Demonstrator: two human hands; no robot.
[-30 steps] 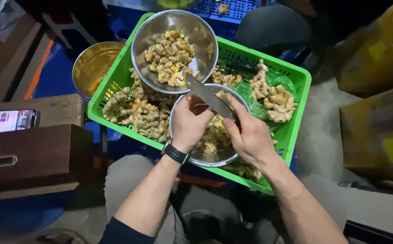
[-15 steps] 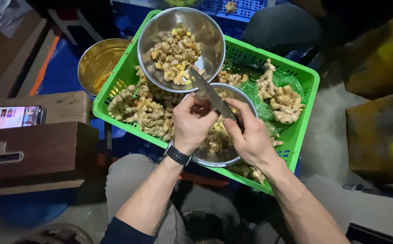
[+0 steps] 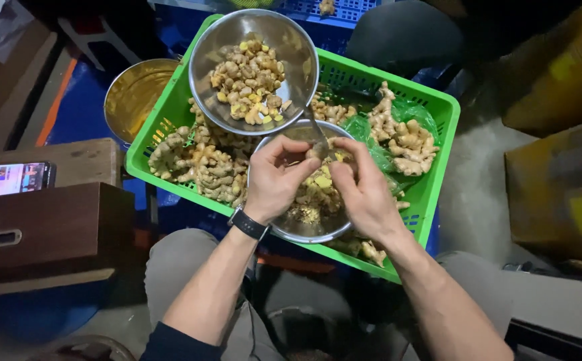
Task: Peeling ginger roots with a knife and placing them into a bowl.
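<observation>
Knobbly tan ginger piece [image 3: 319, 158] (partly hidden), left hand [image 3: 274, 182] pinching it, right hand [image 3: 364, 190] seemingly gripping knife [image 3: 317, 137].

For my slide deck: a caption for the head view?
Both hands trim ginger with a knife over a steel bowl.

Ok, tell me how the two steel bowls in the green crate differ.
The upper steel bowl holds a heap of cut ginger pieces and stands untouched; the lower steel bowl holds peelings and scraps, partly hidden under the left hand and right hand. Both are round, shiny, resting in the green crate.
</observation>
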